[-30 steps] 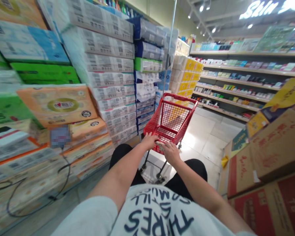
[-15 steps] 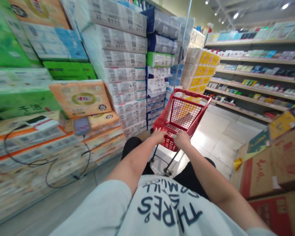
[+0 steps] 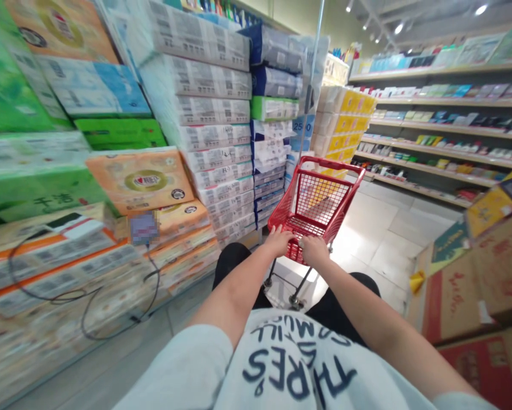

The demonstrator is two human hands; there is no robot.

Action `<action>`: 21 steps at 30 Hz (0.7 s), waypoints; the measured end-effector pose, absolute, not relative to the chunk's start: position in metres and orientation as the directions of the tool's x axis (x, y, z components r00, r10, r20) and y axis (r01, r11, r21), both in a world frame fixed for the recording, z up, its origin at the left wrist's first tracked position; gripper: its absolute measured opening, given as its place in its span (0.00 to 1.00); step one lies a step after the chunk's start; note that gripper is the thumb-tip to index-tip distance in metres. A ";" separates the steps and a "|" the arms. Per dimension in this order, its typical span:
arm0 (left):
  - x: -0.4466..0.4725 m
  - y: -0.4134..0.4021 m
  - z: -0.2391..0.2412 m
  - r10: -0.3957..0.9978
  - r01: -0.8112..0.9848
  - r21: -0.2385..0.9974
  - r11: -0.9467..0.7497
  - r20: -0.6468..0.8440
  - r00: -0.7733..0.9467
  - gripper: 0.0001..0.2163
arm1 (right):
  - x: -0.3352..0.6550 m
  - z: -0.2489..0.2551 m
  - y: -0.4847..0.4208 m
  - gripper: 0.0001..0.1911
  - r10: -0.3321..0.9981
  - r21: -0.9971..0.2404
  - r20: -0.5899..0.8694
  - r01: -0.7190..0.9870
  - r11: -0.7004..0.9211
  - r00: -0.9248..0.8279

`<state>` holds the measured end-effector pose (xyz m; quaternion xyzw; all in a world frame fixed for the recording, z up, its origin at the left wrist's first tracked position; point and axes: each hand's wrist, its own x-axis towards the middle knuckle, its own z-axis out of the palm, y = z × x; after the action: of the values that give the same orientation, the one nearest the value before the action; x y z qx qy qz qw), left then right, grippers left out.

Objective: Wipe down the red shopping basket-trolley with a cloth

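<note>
Both forearms reach out over a pale printed shirt (image 3: 290, 364). The left hand (image 3: 278, 240) and right hand (image 3: 314, 249) sit side by side, fingers curled down over the near rail of the red shopping cart (image 3: 324, 199). The cart stands on the tiled floor (image 3: 379, 228) of the aisle. Stacked tissue packs (image 3: 213, 114) rise just to its left, and stocked shelves (image 3: 430, 136) run beyond on the right.

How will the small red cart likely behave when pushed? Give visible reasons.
The red cart probably rolls easily: its wheels sit on smooth floor tiles. Its wire basket looks empty, so likely light. Left hand and right hand hold its near edge.
</note>
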<state>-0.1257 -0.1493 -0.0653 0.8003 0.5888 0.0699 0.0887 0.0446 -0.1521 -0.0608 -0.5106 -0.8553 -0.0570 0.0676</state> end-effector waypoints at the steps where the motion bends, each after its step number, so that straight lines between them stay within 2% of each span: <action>1: -0.126 -0.149 -0.067 0.954 0.928 0.227 -0.296 0.018 0.300 0.23 | 0.045 -0.062 -0.156 0.15 0.864 0.033 0.212 0.887 0.461 -0.457; 3: -0.126 -0.150 -0.068 0.951 0.923 0.232 -0.306 0.035 0.306 0.23 | 0.043 -0.062 -0.159 0.17 0.874 0.039 0.225 0.900 0.434 -0.431; 6: -0.127 -0.150 -0.066 0.953 0.924 0.238 -0.299 0.022 0.302 0.24 | 0.037 -0.051 -0.146 0.14 0.897 0.031 0.018 0.897 0.440 -0.441; 9: -0.128 -0.151 -0.064 0.957 0.928 0.243 -0.283 0.007 0.290 0.24 | 0.034 -0.044 -0.137 0.12 0.889 0.015 -0.033 0.889 0.458 -0.457; 12: -0.129 -0.152 -0.065 0.956 0.927 0.241 -0.289 0.029 0.290 0.23 | 0.036 -0.054 -0.152 0.14 0.885 0.020 0.052 0.887 0.462 -0.463; 15: -0.131 -0.153 -0.067 0.954 0.924 0.242 -0.297 0.043 0.295 0.23 | 0.039 -0.063 -0.166 0.20 0.857 0.061 0.253 0.892 0.448 -0.448; 18: -0.132 -0.153 -0.065 0.955 0.923 0.246 -0.294 0.047 0.292 0.23 | 0.038 -0.053 -0.151 0.17 0.860 0.053 0.027 0.860 0.508 -0.510; 21: -0.133 -0.152 -0.065 0.960 0.928 0.248 -0.279 0.047 0.276 0.23 | 0.040 -0.040 -0.130 0.17 0.846 0.025 -0.040 0.846 0.533 -0.532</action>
<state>-0.1326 -0.1520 -0.0645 0.7940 0.5944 0.0938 0.0862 0.0398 -0.1303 -0.0405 -0.4834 -0.8751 -0.0011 -0.0237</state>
